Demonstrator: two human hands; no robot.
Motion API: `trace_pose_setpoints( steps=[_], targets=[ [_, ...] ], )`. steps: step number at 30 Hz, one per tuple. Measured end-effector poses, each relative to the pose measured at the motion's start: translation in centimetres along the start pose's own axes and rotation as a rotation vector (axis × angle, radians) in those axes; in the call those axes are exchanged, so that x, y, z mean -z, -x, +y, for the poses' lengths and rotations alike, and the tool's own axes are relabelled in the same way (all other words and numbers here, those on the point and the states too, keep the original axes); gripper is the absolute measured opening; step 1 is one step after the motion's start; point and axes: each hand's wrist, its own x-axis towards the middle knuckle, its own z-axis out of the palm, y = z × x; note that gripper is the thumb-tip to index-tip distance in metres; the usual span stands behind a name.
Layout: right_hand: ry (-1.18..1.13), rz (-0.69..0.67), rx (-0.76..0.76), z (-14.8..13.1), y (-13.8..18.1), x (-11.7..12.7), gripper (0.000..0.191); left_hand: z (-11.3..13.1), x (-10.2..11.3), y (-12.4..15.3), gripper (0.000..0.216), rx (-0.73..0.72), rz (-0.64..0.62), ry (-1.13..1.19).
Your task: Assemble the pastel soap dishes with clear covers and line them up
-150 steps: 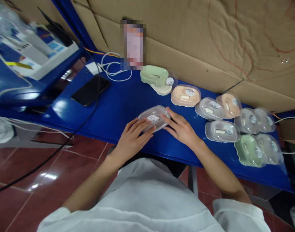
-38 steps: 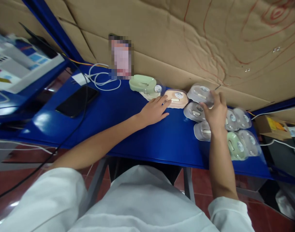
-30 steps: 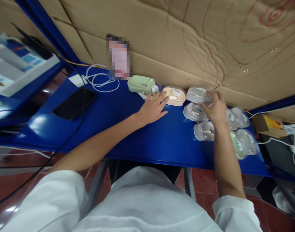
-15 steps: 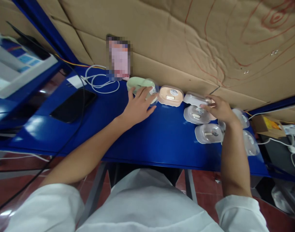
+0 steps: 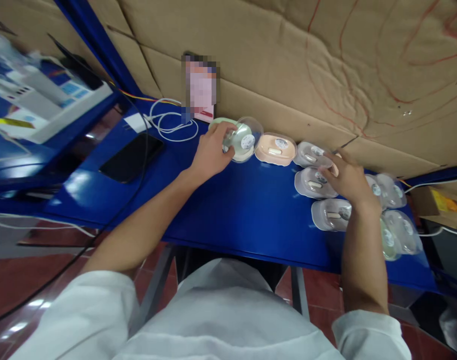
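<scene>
My left hand (image 5: 213, 150) curls its fingers and thumb at the left side of a clear rounded lid (image 5: 254, 131) with a white sticker. Beneath and behind this lid lies a pale green plastic box (image 5: 223, 121), partly hidden by the hand. My right hand (image 5: 350, 180) has its thumb and fingers round the right end of a clear-lidded plastic box (image 5: 307, 152), where a bit of peach colour shows. Between the hands stands a peach plastic box (image 5: 275, 156) with a clear lid, a sticker and a small pale tab.
More clear-lidded boxes (image 5: 314, 187) lie near my right hand, with several others (image 5: 403, 235) at the table's right end. To the left are a black phone (image 5: 129, 157), a white charger (image 5: 136, 122) and coiled cable. A screen device (image 5: 201, 90) leans against the cardboard wall (image 5: 258, 60).
The view has shifted left, so things appear further right. My left fingers have curled in, and the clear lid by them shows more fully. My right hand stays by the same box.
</scene>
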Motion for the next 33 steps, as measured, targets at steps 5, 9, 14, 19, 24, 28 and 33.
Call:
trace_pose_setpoints(
  steps=[5,9,14,19,24,28,33],
  targets=[
    [-0.094,0.09,0.248,-8.1,2.9,-0.6,0.075,-0.2,0.4,-0.2,0.029,-0.022,-0.105,0.362],
    [-0.101,0.0,0.505,-14.0,5.1,-4.7,0.081,0.7,-0.5,0.4,0.026,-0.082,-0.341,0.502],
    [-0.11,-0.071,0.524,-15.6,6.1,-7.7,0.069,1.2,-1.6,1.4,0.035,-0.261,-0.402,0.106],
    [-0.126,-0.082,0.424,-15.0,6.2,-7.0,0.057,0.1,-1.5,1.5,0.037,-0.311,-0.298,-0.428],
    [-0.062,0.006,0.258,-14.5,6.3,-6.6,0.058,0.5,-1.5,1.6,0.031,-0.414,-0.467,-0.282],
    [-0.01,0.037,0.197,-14.3,6.3,-6.5,0.055,1.6,-0.9,1.5,0.033,-0.439,-0.421,-0.177],
    [0.06,-0.026,0.392,-14.7,6.6,-6.5,0.058,0.6,0.5,0.8,0.045,-0.252,-0.179,-0.35]
  ],
)
